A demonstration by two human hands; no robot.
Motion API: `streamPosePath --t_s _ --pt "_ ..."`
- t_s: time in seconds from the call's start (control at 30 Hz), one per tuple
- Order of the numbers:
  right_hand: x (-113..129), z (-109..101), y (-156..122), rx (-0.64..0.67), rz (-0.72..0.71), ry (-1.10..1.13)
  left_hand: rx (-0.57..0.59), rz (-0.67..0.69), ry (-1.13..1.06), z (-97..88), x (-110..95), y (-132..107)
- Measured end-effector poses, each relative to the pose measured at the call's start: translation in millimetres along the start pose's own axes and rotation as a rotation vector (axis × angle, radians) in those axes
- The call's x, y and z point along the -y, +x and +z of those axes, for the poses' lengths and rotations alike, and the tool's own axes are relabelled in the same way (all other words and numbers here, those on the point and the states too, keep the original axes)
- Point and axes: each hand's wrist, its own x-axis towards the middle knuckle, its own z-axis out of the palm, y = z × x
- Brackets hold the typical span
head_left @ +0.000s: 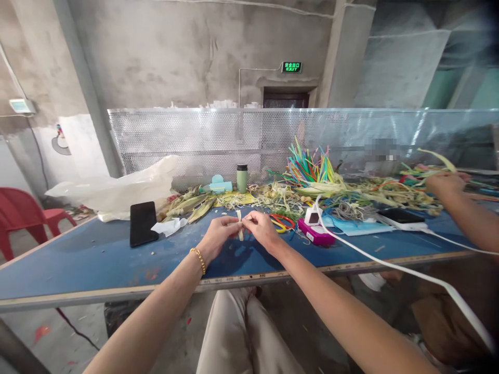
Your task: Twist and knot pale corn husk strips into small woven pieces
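A pale, narrow strip of corn husk [240, 228] stands roughly upright between my two hands, above the front part of the blue table. My left hand [218, 236] pinches it from the left, thumb and fingers closed. From the other side my right hand [263, 231] closes its fingertips at the same strip; its exact grip is partly hidden. Just beyond my hands lie green-yellow corn husks [202, 209] and a tangle of shredded husk [278, 200]. Red and yellow loops of cord [284, 223] rest close to my right hand.
A black phone [143, 223] and crumpled white paper [170, 226] lie left. A green bottle [242, 179] and colourful stems [310, 169] stand behind. Right are a magenta box [315, 232], white charger [312, 215] and trailing cable [390, 265]. Another person's hand [448, 184] holds a husk strip.
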Motion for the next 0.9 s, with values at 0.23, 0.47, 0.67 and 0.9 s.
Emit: streamPosePath --t_s 0.23,0.47,0.67,0.9 --pt "-1.0 -1.1 1.7 -0.039 -0.073 0.000 -0.037 0.022 0.071 -2.1 5.0 -0.4" --pt "-3.1 0.3 1.7 0.004 -0.075 0.086 0.085 -0.115 -0.059 -2.5 0.1 -1.0" --pt "-2.5 1.2 0.1 0.001 -0.096 0.089 0.081 -0.160 -0.119 -1.5 -1.8 -1.5" --pt "-1.1 2.6 -2.2 0.011 -0.083 0.059 0.038 -0.060 -0.013 0.8 2.0 -4.1"
